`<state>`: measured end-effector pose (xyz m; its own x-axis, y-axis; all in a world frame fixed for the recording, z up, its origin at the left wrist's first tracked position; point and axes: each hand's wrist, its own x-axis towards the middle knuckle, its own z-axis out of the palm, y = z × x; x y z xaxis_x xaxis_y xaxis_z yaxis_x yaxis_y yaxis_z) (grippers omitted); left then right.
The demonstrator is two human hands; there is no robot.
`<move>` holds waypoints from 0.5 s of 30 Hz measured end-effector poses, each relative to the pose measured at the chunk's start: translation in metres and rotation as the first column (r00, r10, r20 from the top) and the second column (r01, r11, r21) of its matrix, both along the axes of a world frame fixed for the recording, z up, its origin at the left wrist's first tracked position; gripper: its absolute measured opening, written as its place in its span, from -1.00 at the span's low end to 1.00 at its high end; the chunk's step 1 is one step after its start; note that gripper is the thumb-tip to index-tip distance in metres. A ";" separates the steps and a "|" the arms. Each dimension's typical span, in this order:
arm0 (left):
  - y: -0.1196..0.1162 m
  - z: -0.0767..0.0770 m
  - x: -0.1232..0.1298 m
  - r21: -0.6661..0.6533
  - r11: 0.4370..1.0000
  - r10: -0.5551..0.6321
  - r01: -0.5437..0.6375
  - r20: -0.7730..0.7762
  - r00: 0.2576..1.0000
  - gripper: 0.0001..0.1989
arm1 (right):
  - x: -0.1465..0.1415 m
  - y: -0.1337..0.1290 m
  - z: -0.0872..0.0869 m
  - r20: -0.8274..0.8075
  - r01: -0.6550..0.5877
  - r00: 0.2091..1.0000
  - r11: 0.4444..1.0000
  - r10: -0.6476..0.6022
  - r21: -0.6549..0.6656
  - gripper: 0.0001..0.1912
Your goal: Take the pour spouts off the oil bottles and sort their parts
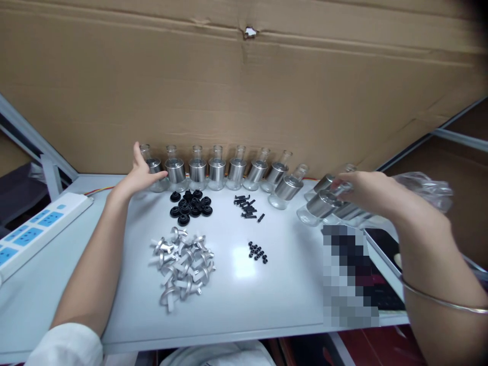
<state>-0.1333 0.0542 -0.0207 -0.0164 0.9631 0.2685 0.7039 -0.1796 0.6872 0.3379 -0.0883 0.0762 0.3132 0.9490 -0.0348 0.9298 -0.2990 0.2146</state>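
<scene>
Several clear glass bottles with silver metal bands stand in a row along the back of the table. My left hand [144, 172] is at the leftmost bottle [155, 166], thumb and fingers spread, touching or just beside it. On the right, my right hand [356, 185] has its fingers round the neck of a glass bottle [322, 205], which leans. More bottles [326, 182] stand close behind and beside that hand. Black round caps [190, 203], silver metal spouted parts [186, 264], small black strips [247, 206] and tiny black rings [258, 251] lie in separate groups between my arms.
A white power strip [46, 226] lies at the left edge. Cardboard [236, 91] rises behind the bottles. Clear plastic wrap [427, 188] and a dark device [383, 244] are at the right, near a pixelated patch. Metal frame bars flank the table [267, 315].
</scene>
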 end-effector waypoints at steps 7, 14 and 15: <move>-0.012 0.015 0.011 -0.105 0.994 0.028 -0.026 0.017 0.999 0.23 | -0.026 -0.011 -0.009 -0.097 -0.167 0.980 0.983 0.174 0.081 -0.77; -0.011 0.012 0.011 -0.088 0.995 0.038 -0.037 0.005 0.999 0.21 | 0.002 0.000 -0.001 -0.476 0.043 0.866 0.924 0.155 0.379 -0.63; -0.010 0.012 0.011 -0.087 0.995 0.039 -0.038 0.002 0.999 0.22 | 0.014 0.009 0.000 -0.402 0.126 0.912 0.878 0.081 0.462 -0.63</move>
